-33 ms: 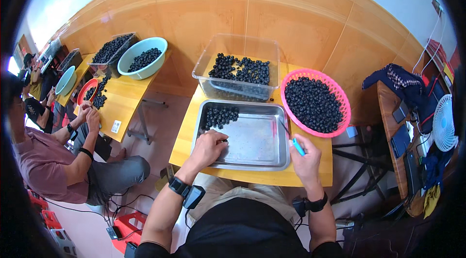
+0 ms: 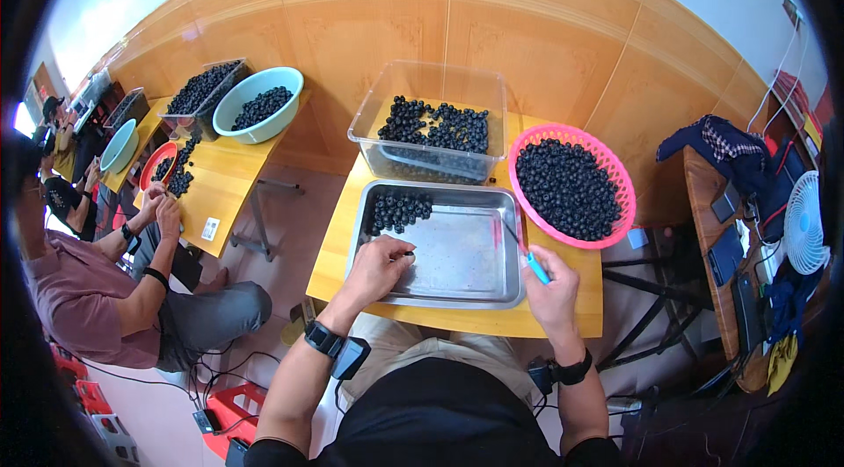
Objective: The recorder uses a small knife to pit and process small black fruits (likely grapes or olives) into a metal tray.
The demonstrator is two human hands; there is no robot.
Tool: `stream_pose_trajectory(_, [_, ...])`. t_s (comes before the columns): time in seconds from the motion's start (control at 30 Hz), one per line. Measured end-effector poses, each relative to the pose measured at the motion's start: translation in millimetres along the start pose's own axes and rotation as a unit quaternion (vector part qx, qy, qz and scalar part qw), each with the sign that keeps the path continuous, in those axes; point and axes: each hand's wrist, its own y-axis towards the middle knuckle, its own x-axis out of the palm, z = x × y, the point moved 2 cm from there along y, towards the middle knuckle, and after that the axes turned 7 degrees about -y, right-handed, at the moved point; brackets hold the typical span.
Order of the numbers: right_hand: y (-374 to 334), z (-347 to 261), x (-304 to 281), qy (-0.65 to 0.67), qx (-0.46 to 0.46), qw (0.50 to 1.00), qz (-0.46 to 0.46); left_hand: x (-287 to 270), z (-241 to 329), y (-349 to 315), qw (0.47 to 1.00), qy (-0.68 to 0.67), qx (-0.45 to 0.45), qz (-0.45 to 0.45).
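A shallow metal tray lies in front of me on a yellow wooden table. Small dark round pieces, like blueberries, are bunched in its far left corner. Over the tray's near left part, my left hand pinches one dark berry between thumb and fingers. At the tray's right rim, my right hand is closed round a thin tool with a turquoise handle. Its slim dark shaft points up and left over the tray. The tip is too fine to make out.
A clear plastic bin with dark berries stands behind the tray. To the right is a pink basket full of them. A co-worker sits at another table on the left. A side table with a fan stands right.
The tool in my right hand has swung slightly, its shaft now further left over the tray. My left hand has barely moved.
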Motion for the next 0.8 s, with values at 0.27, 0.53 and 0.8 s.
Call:
stream_pose_trajectory(0.27, [-19,-3,29,0.024,-0.006,0.998,-0.052,19,-9,-13,0.912,-0.390,-0.126,-0.004])
stream_pose_trajectory(0.53, [-26,-14,35,0.072,0.025,0.992,-0.100,26,0,-19,0.739,-0.649,-0.177,0.035])
stream_pose_trajectory(0.8, [-33,-9,38,0.070,0.035,0.989,-0.126,25,6,-26,0.746,-0.628,-0.202,0.091])
